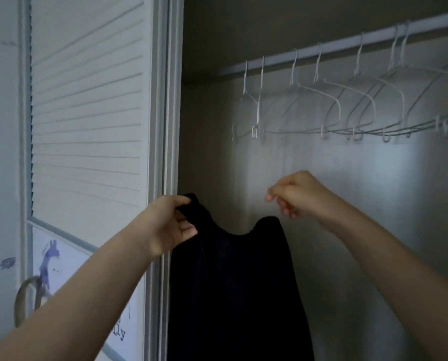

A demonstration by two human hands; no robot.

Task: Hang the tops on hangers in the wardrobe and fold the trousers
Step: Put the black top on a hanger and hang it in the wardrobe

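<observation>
- Black fabric: a dark top (pixel 233 287) hangs in front of the open wardrobe, well below the rail (pixel 329 49) and to the left of most of the hangers.
- The left hand (pixel 171 225) pinches one shoulder strap of the top, thumb over the cloth and fingers curled beneath it, so the garment hangs from that strap.
- The top's other shoulder stands free, below the rail and not touching any hand.
- The right hand (pixel 295 196) is raised just above that free shoulder, below the rail; its fingers are curled with thumb and forefinger close together, and nothing is visible in them.
- White wire hangers (pixel 322 110), all bare, hang in a row on the rail.
- A white slatted door (pixel 87 113) stands to the left of the rail, beside the wardrobe opening.
- Low on that door, far below the rail, is a sheet with a purple drawing (pixel 48 259).
</observation>
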